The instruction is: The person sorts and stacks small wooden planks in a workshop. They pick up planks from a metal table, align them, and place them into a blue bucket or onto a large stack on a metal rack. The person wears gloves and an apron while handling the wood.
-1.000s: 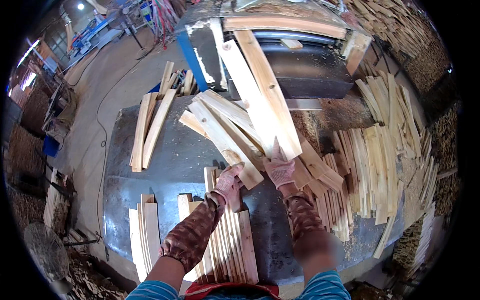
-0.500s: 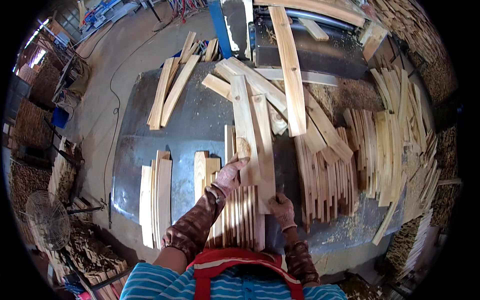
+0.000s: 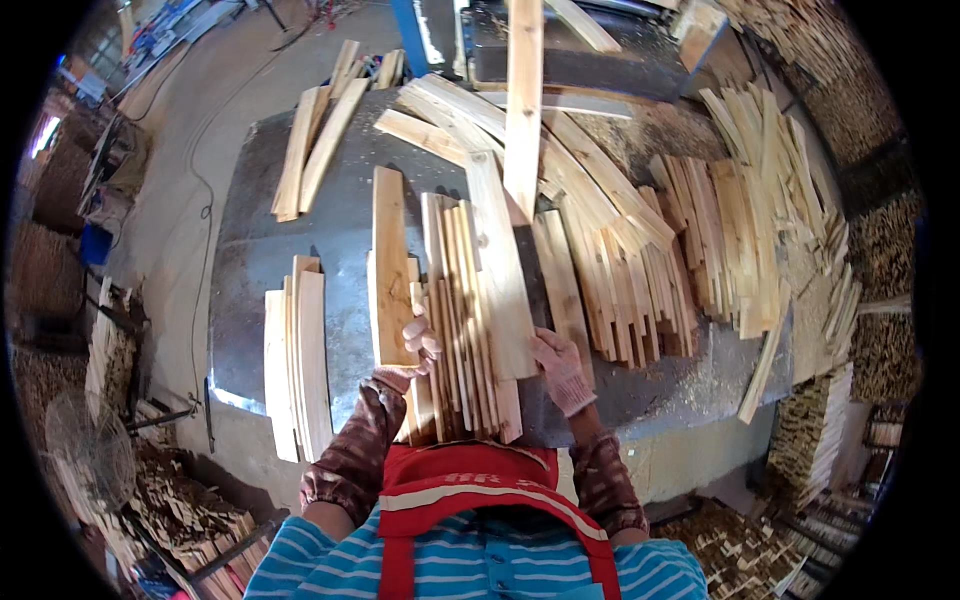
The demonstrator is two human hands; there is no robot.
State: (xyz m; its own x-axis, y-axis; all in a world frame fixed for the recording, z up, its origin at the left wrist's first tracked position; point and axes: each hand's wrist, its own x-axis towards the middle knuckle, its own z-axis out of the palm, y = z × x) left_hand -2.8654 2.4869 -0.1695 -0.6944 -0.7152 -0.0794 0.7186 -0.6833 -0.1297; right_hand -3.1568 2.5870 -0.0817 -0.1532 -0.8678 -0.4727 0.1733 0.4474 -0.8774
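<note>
My left hand (image 3: 421,342), in a pale pinkish glove, has its fingers curled at the lower right edge of a wooden board (image 3: 388,260). That board overlies shorter pieces on the left. In a similar glove, my right hand (image 3: 563,368) grips the lower right end of another long pale board (image 3: 497,262), which slants over a row of narrow boards (image 3: 455,320) standing close together in front of me. Just right of it, another board (image 3: 566,295) lies partly behind my right hand.
A dark metal table (image 3: 240,240) bears several stacks: a small bundle (image 3: 297,360) at left, crossed boards (image 3: 440,125) at the far side, and packed rows (image 3: 625,290) at right. One long board (image 3: 523,100) juts toward me from the machine (image 3: 590,65). A fan (image 3: 88,450) stands at lower left.
My left hand has moved left and now has a board over the left pieces. My right hand stays at a board's lower end on the right. The whole view has shifted slightly.
</note>
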